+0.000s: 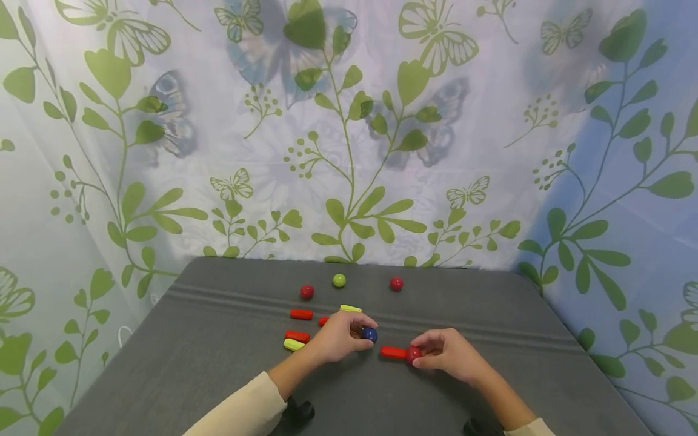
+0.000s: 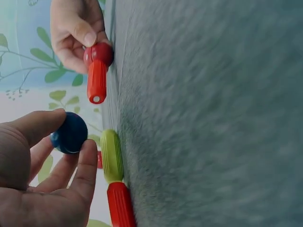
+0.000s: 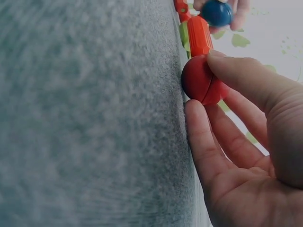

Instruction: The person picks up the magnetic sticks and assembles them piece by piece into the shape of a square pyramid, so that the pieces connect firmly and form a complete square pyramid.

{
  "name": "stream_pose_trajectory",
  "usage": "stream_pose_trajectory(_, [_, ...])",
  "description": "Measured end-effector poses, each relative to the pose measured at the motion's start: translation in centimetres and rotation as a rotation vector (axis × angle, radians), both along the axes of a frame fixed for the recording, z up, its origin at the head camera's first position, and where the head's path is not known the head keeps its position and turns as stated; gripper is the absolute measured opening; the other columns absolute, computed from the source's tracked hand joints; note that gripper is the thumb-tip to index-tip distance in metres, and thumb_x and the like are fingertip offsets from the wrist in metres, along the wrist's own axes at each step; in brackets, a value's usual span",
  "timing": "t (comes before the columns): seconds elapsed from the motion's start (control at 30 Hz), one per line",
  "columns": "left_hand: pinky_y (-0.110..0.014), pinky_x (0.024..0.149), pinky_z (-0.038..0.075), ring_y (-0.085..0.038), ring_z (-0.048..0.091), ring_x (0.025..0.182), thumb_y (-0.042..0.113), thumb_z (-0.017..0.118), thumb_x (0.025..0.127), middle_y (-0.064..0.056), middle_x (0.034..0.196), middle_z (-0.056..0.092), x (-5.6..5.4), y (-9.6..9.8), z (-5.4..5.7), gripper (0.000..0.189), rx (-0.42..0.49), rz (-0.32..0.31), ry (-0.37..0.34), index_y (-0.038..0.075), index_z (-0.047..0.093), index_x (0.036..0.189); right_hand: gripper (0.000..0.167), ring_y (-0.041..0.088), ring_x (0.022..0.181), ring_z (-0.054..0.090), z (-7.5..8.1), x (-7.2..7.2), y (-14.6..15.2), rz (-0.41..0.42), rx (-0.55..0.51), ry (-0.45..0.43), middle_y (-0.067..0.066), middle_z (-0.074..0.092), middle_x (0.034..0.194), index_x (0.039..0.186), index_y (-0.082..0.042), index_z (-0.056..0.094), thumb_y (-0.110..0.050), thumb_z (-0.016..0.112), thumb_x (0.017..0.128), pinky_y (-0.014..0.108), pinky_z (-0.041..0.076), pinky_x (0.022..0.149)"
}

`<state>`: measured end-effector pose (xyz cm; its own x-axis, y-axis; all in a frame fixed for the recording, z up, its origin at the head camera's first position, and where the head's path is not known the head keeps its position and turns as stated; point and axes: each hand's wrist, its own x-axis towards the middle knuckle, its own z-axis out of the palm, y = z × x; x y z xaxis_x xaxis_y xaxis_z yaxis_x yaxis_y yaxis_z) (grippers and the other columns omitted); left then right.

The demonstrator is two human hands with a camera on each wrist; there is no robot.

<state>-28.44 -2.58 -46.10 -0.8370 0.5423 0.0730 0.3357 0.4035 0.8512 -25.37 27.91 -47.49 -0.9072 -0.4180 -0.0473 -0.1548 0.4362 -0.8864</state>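
Between thumb and fingertips my left hand pinches a glossy blue ball, which shows up close in the left wrist view. Right of it, my right hand holds a red ball by thumb and fingers. A ridged orange-red rod is joined to that ball and points left, toward the blue ball. In the left wrist view the rod's free end shows a small pale hole. The right wrist view has the red ball low beside the grey cloth, a seam line across it.
Farther back on the grey table lie a red ball, a green ball and another red ball. Several red and yellow-green rods lie around the left hand, some partly hidden by it. A leaf-patterned curtain hangs behind.
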Motion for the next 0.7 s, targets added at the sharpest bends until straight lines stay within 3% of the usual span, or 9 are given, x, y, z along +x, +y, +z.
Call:
stream_pose_trajectory(0.2, [-0.026, 0.08, 0.058, -0.015, 0.069, 0.094, 0.008, 0.084, 0.084, 0.002, 0.105, 0.075, 1.0, -0.3, -0.4, 0.026, -0.019, -0.006, -0.067, 0.013, 0.077, 0.109, 0.037, 0.014, 0.086, 0.07, 0.0, 0.3, 0.0, 0.014, -0.012, -0.008, 0.016, 0.076, 0.102, 0.115, 0.001, 0.073, -0.016, 0.085, 0.084, 0.025, 0.058, 0.071])
stream_pose_trajectory(0.4, [-0.027, 0.081, 0.057, -0.012, 0.069, 0.088, 0.005, 0.086, 0.081, 0.002, 0.1, 0.076, 1.9, -0.2, -0.6, 0.025, -0.032, -0.014, -0.078, 0.013, 0.076, 0.102, 0.037, 0.015, 0.087, 0.07, 0.1, 0.5, -0.1, 0.03, -0.017, -0.026, 0.017, 0.075, 0.104, 0.115, 0.001, 0.074, -0.016, 0.085, 0.084, 0.024, 0.058, 0.072])
stream_pose_trajectory(0.7, [-0.024, 0.076, 0.056, -0.009, 0.068, 0.083, 0.001, 0.087, 0.078, 0.003, 0.094, 0.075, 2.0, 0.3, -0.5, 0.026, -0.045, -0.003, -0.088, 0.012, 0.075, 0.098, 0.036, 0.013, 0.086, 0.071, 0.0, 0.7, -0.2, 0.062, -0.055, -0.029, 0.02, 0.076, 0.104, 0.115, 0.002, 0.074, -0.013, 0.084, 0.085, 0.023, 0.059, 0.073])
